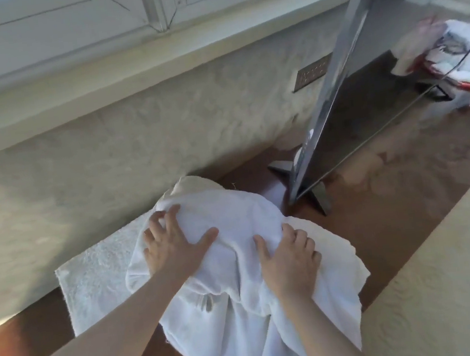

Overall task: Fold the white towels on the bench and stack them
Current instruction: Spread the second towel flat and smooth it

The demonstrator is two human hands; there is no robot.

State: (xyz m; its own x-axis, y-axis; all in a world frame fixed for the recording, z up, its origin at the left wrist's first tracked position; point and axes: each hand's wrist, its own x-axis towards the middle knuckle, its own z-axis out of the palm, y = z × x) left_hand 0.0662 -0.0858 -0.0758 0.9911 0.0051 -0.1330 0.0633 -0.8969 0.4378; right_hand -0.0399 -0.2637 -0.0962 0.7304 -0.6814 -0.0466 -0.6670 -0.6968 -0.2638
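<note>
A crumpled white towel point(244, 309) lies heaped on the brown bench point(381, 219) and hangs over its front edge. My left hand point(174, 244) lies on the towel's upper left part, fingers spread, the fingertips curling slightly into the cloth. My right hand point(289, 257) rests on the right side, its fingers bent over a fold. Under the heap, a second white towel point(98, 280) lies flat to the left, by the wall. Another pale towel edge point(333, 242) shows beneath on the right.
A flat TV screen point(394, 84) on metal feet point(316, 197) stands on the bench to the right, close to the towels. Behind runs a textured wall point(134, 140) under a window sill point(126, 72). A pale textured surface point(448, 284) borders the bench front right.
</note>
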